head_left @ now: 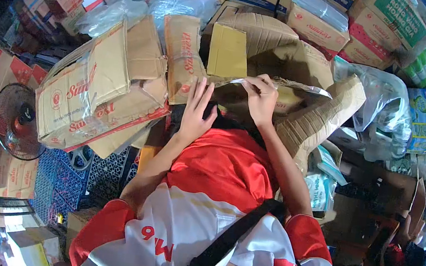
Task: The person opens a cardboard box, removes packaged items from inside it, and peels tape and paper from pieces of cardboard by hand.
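Observation:
My right hand [261, 99] pinches the near edge of a brown cardboard piece [305, 99], where a pale shiny strip runs along the torn rim. My left hand [197, 114] is open, its fingers stretched out beside that edge, close to a narrow printed cardboard flap [182, 58]. A plain yellowish cardboard rectangle [228, 52] stands just beyond my hands. Behind it is an opened carton [260, 28] with a shadowed inside. A bent, creased cardboard sheet [329, 117] leans to the right of my right hand. Whether my left fingertips touch the cardboard is unclear.
Flattened printed cartons [91, 88] are stacked at the left, with a black fan [22, 117] beyond them. Closed boxes [315, 27] and clear plastic bags [387, 97] crowd the back and right. Another person [401, 263] is at the lower right, holding cardboard.

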The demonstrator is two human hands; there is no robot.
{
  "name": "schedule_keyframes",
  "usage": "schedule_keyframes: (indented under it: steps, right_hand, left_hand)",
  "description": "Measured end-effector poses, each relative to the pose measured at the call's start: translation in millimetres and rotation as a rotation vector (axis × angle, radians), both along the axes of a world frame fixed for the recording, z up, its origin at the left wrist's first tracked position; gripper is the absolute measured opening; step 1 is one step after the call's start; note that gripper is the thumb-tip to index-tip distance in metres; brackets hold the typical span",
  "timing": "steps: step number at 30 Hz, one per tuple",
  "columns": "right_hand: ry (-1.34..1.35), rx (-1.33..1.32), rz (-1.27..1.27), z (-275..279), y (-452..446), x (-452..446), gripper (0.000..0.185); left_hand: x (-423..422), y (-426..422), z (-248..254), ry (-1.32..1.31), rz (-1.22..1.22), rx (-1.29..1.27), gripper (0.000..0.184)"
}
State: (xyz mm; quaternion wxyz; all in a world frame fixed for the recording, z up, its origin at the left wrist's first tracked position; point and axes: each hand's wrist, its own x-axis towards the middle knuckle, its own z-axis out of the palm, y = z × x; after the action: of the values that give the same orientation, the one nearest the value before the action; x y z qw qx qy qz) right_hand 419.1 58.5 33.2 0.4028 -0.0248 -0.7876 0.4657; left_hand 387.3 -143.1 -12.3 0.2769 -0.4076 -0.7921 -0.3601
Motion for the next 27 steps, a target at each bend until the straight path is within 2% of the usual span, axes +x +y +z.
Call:
schedule_keyframes:
  steps: [4,5,8,9,12,13,16,19,22,25,27]
  right_hand:
    - [-0.026,-0.042,0.009,11.2,15.2,-4.0,0.01]
    - [-0.035,-0.057,0.013,12.8,16.3,-1.8,0.011]
    - [-0.024,0.015,-0.029,19.0,24.8,0.0,0.012]
    - [0.001,-0.004,-0.041,17.1,29.0,-2.6,0.013]
    - [-0.002,0.023,-0.051,11.8,40.0,-4.2,0.014]
    - [0.029,0.007,-0.044,11.4,41.2,-4.4,0.015]
    - [0.099,0.004,-0.054,7.6,36.1,-1.6,0.016]
    - [0.147,0.102,-0.121,8.5,36.1,-2.7,0.017]
    - [0.124,0.116,-0.123,8.0,37.5,-0.5,0.014]
    - [0.041,0.053,-0.08,9.5,45.3,0.5,0.011]
    - [0.015,0.032,-0.047,5.8,54.1,-5.3,0.01]
  left_hand:
    - [-2.6,13.8,16.0,0.053,0.011,-0.017,0.075]
    - [-6.7,24.5,27.4,0.056,0.046,0.087,0.056]
    - [-49.5,46.2,50.8,-0.022,-0.041,-0.066,0.029]
    - [-51.0,61.0,65.8,-0.026,-0.04,0.104,0.018]
    - [-57.3,78.7,79.1,-0.306,-0.082,0.238,0.019]
    - [-61.5,84.1,79.2,-0.284,-0.08,0.263,0.021]
    - [-63.7,89.5,77.9,-0.507,-0.016,0.236,0.023]
    - [-58.3,93.3,77.1,-0.495,0.06,0.261,0.025]
    - [-53.4,99.3,68.3,-0.378,0.035,0.447,0.028]
    - [-32.4,92.7,78.5,-0.599,-0.006,0.494,0.032]
    - [-45.9,95.3,35.8,-0.554,-0.061,0.526,0.03]
